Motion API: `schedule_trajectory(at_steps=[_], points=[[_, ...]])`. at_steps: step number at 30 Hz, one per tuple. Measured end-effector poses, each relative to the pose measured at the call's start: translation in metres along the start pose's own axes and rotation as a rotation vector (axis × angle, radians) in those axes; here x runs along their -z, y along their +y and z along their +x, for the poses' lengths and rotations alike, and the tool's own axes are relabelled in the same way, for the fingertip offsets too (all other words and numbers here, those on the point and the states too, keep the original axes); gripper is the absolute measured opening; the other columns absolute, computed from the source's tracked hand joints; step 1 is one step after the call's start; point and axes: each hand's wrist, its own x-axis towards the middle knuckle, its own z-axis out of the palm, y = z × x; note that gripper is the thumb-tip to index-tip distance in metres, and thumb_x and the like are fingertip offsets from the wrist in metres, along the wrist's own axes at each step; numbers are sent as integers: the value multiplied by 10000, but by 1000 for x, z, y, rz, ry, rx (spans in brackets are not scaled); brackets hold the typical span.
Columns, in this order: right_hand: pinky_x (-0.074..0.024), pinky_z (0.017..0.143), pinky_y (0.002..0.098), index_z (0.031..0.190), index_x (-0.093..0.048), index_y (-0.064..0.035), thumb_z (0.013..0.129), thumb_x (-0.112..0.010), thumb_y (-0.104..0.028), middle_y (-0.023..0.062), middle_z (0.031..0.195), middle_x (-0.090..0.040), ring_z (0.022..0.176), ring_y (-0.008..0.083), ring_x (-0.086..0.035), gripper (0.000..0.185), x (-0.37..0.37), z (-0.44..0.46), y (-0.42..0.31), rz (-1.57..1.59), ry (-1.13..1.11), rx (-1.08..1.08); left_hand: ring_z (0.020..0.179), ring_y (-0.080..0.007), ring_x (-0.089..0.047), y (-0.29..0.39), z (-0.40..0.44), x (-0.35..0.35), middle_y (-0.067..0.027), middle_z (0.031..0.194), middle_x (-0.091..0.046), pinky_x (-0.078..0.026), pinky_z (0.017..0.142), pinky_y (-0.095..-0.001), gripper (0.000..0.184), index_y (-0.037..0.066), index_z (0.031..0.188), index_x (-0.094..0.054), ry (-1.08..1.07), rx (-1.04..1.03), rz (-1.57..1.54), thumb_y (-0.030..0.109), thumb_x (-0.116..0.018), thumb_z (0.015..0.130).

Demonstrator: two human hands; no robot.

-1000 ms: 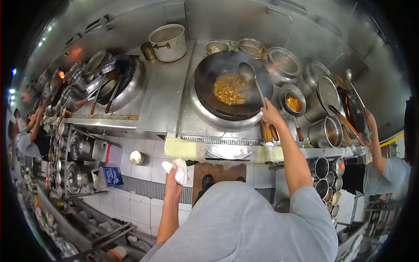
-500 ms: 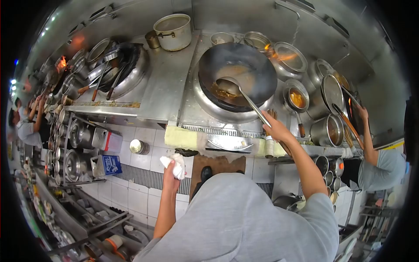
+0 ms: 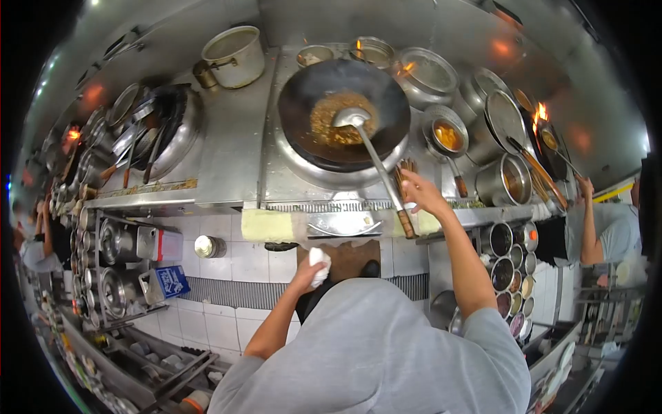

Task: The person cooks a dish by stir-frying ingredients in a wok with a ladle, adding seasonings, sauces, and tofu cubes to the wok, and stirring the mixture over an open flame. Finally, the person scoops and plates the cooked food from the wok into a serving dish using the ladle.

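Observation:
A large black wok [image 3: 296, 138] sits on the round burner, with brown chopped food in sauce [image 3: 327, 117] in it. The metal ladle [image 3: 374, 153] rests with its bowl in the food and its wooden-ended handle over the stove's front edge. My right hand [image 3: 422, 193] hovers just right of that handle with its fingers apart, holding nothing. Lower down, in front of the stove, my left hand [image 3: 305, 274] grips a bunched white cloth [image 3: 319, 267].
A tall pot [image 3: 234, 58] stands behind left. Right of the wok are a strainer over orange liquid [image 3: 448, 136] and a steel pot [image 3: 505, 181]. Flames [image 3: 540, 116] rise at a co-worker's wok on the far right. A yellow cloth [image 3: 267, 225] lies on the front edge.
My right hand has let go of the ladle, which now leans in the wok. My left hand has moved right with the cloth. The view has shifted.

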Motion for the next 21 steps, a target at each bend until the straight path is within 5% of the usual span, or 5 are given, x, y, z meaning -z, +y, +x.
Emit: schedule_trajectory(at_steps=[4, 8, 11, 13, 21], points=[[-562, 505, 289, 1404, -424, -118, 932, -567, -233, 97, 959, -607, 762, 162, -642, 507, 46, -27, 81, 84, 172, 21, 868, -236, -638, -83, 71, -46, -127, 991, -653, -503, 767, -355, 437, 25, 1136, -561, -136, 0, 273, 230, -667, 765], [-552, 514, 288, 1401, -427, -119, 924, -555, -141, 90, 972, -607, 709, 156, -637, 494, 70, -68, 125, 146, 209, -118, 912, -280, -645, -111, 115, -102, -140, 1018, -663, -499, 797, -393, 460, 52, 1157, -570, -262, 85, 587, 283, -663, 770], [-555, 526, 296, 1403, -423, -121, 927, -546, -120, 88, 975, -608, 710, 153, -637, 491, 78, -92, 154, 213, 217, -154, 847, -228, -646, -168, 162, -141, -97, 952, -671, -524, 718, -364, 325, 71, 1115, -604, -280, 292, 148, 260, -642, 853], [-557, 532, 301, 1405, -421, -126, 929, -543, -116, 88, 978, -608, 715, 152, -637, 491, 87, -96, 170, 230, 226, -176, 836, -257, -649, -166, 178, -167, -73, 969, -663, -527, 691, -485, 318, 129, 1094, -596, -136, 559, -203, 317, -668, 847], [-572, 603, 332, 1352, -433, -76, 958, -492, -144, 116, 994, -617, 738, 196, -648, 404, 138, -12, 168, 677, 260, -93, 886, -261, -616, -177, 227, -231, -72, 1006, -648, -506, 721, -475, 310, 157, 1149, -545, -13, 529, -768, 389, -407, 996]])
